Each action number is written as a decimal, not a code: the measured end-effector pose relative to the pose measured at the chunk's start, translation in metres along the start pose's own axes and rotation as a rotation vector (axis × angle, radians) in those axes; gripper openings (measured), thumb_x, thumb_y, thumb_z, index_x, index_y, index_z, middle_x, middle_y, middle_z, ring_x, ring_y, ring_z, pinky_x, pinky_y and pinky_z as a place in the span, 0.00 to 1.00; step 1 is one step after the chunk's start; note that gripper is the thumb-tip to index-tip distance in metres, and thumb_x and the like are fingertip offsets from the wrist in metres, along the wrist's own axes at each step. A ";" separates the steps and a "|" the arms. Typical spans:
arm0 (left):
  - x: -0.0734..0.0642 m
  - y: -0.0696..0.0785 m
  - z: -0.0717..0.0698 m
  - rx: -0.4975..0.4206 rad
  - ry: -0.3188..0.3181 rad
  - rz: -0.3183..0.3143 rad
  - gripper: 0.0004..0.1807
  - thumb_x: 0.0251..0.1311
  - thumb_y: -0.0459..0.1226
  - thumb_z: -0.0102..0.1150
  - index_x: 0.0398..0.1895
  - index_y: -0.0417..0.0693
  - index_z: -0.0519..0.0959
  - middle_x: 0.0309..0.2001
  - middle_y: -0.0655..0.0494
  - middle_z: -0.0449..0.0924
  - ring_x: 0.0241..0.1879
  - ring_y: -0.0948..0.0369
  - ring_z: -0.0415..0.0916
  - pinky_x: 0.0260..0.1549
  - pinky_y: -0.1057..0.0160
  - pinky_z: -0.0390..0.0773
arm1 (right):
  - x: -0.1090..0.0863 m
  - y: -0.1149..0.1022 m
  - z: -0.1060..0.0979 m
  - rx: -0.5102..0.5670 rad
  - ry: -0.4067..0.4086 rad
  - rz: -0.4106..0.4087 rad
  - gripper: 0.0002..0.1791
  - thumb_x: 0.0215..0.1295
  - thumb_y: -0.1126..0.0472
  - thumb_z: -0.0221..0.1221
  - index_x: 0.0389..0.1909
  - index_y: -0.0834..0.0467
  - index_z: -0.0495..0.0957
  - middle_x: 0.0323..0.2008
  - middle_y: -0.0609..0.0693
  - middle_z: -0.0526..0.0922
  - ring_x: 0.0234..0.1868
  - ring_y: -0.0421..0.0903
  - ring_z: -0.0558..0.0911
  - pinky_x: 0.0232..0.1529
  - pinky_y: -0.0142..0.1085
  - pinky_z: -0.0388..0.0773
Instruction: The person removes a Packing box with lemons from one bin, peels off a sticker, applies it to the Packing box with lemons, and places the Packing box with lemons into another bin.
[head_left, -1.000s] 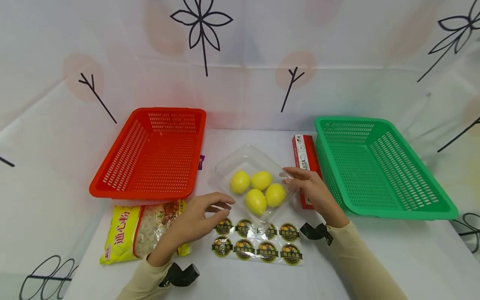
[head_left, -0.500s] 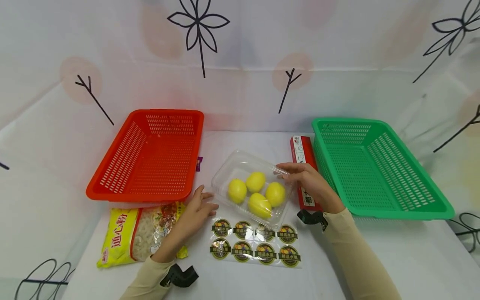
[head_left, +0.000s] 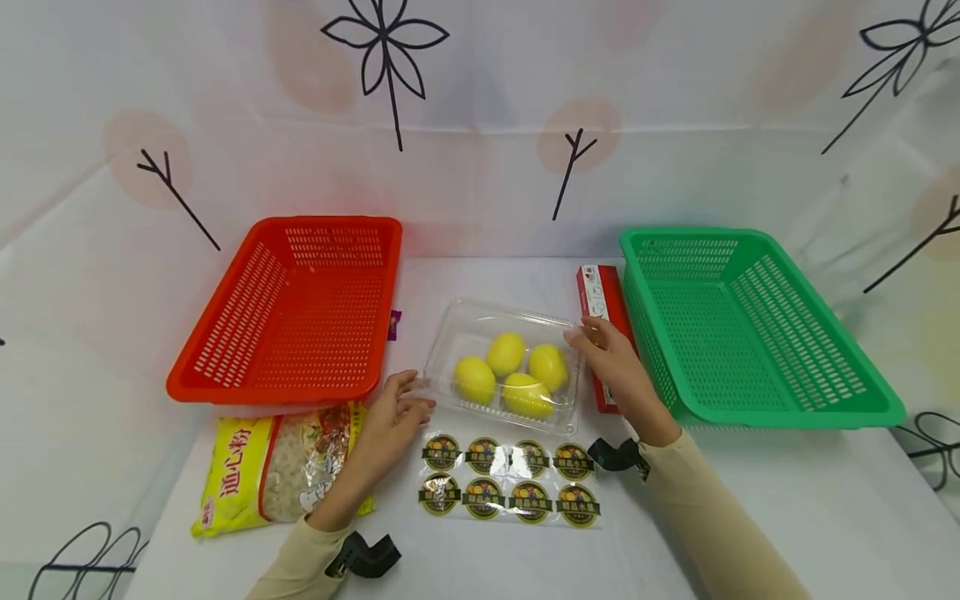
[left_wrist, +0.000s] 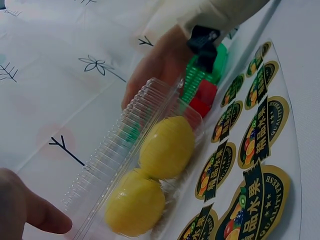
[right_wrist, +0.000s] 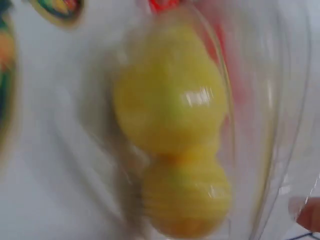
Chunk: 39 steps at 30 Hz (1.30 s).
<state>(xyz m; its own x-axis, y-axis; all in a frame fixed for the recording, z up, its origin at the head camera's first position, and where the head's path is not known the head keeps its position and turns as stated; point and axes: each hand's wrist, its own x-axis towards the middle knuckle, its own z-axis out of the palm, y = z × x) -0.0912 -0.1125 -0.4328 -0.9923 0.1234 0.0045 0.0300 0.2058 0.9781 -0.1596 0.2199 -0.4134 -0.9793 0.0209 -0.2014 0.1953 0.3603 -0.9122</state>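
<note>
A clear plastic clamshell box point(head_left: 442, 342) lies mid-table with several yellow lemons point(head_left: 475, 380) inside. My left hand point(head_left: 388, 425) is by its left edge, fingers loosely bent, fingertips right at the rim. In the left wrist view, the left thumb point(left_wrist: 47, 217) shows beside the ridged rim point(left_wrist: 112, 135). At the box's upper right corner, my right hand point(head_left: 618, 367) touches the edge with its fingertips. The right wrist view is blurred and shows two lemons point(right_wrist: 170, 95) through the plastic, with one fingertip point(right_wrist: 306, 214) at the right.
In front of the box lies a sheet of round fruit stickers point(head_left: 483, 498). A red basket point(head_left: 277, 392) and a yellow pasta bag point(head_left: 247, 471) stand at left. To the right are a red pasta box point(head_left: 615, 300) and a green basket point(head_left: 795, 421). A purple wrapper point(head_left: 393, 325) peeks out beside the red basket.
The box has turned and now lies straighter, its front edge nearer level. My left hand has drawn back leftward from over it; the right hand has stayed at its right edge.
</note>
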 end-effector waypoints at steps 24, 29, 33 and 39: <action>0.000 -0.006 -0.004 -0.192 0.091 -0.083 0.08 0.71 0.24 0.51 0.49 0.28 0.75 0.41 0.37 0.83 0.42 0.46 0.84 0.45 0.55 0.85 | -0.041 0.033 0.019 0.164 -0.075 -0.153 0.42 0.81 0.50 0.55 0.84 0.58 0.44 0.76 0.66 0.61 0.76 0.61 0.62 0.74 0.57 0.57; 0.000 -0.011 -0.005 -0.233 0.094 -0.155 0.08 0.72 0.24 0.51 0.49 0.28 0.75 0.36 0.41 0.84 0.39 0.50 0.86 0.44 0.55 0.85 | -0.043 0.042 0.016 0.338 -0.201 -0.223 0.39 0.81 0.61 0.49 0.84 0.59 0.41 0.80 0.65 0.51 0.79 0.59 0.53 0.72 0.40 0.63; 0.001 -0.014 -0.005 -0.250 0.114 -0.195 0.08 0.71 0.25 0.53 0.49 0.29 0.75 0.34 0.45 0.82 0.36 0.55 0.84 0.42 0.58 0.85 | -0.038 0.047 0.013 0.571 -0.342 -0.296 0.36 0.78 0.70 0.37 0.82 0.63 0.37 0.80 0.64 0.44 0.79 0.48 0.55 0.69 0.30 0.63; 0.002 -0.016 -0.006 -0.251 0.113 -0.205 0.08 0.73 0.26 0.53 0.50 0.30 0.75 0.35 0.46 0.83 0.34 0.58 0.83 0.39 0.62 0.85 | -0.030 0.055 0.009 0.631 -0.423 -0.347 0.36 0.74 0.75 0.31 0.82 0.65 0.37 0.79 0.63 0.49 0.73 0.37 0.66 0.69 0.31 0.65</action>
<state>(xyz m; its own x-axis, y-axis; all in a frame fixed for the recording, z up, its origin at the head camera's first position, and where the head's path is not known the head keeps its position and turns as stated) -0.0943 -0.1213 -0.4470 -0.9821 -0.0067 -0.1884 -0.1881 -0.0322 0.9816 -0.1188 0.2309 -0.4608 -0.9113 -0.3920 0.1261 0.0023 -0.3109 -0.9504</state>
